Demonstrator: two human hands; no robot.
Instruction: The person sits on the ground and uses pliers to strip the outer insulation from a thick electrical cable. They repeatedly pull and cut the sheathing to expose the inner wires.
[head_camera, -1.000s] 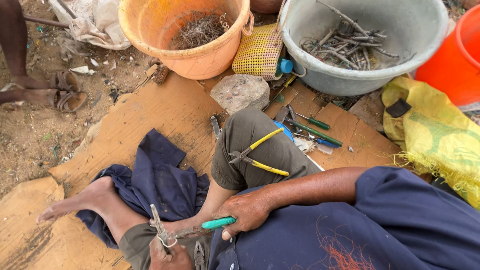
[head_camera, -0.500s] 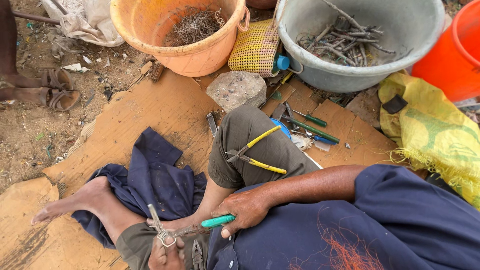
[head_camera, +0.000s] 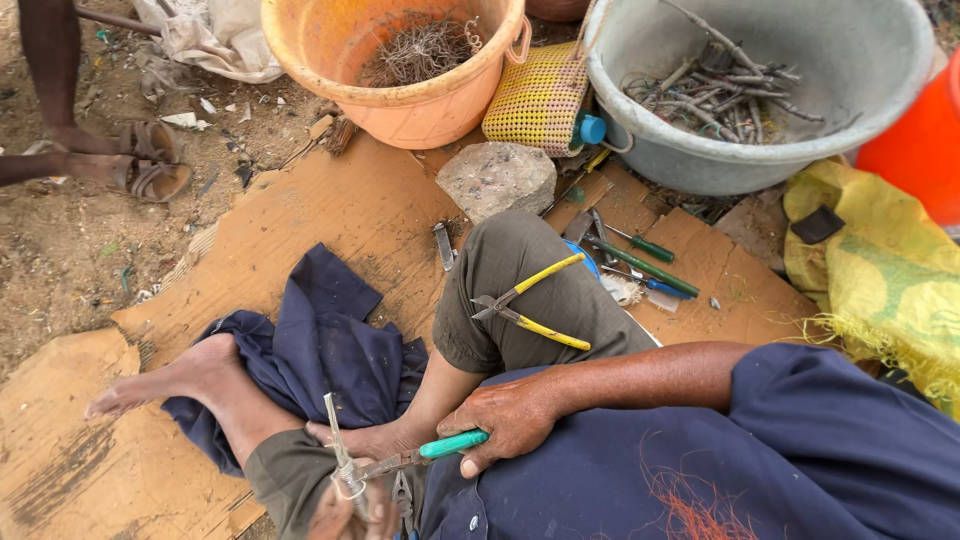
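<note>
The right hand (head_camera: 510, 420) is closed around green-handled pliers (head_camera: 425, 455) whose nose bites a metal rod (head_camera: 338, 450), which the left hand (head_camera: 345, 510), low in view, appears to grip. Judging by this, stripping or twisting is underway; next calls for a steady pull. Yellow-handled pliers (head_camera: 530, 300) rest on the knee.

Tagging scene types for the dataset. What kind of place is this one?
Probably an informal outdoor work spot on bare ground. The person sits on flattened cardboard laid over dirt, with an orange tub of tangled wire and a grey basin of metal scraps. The right hand grips green-handled pliers.
</note>
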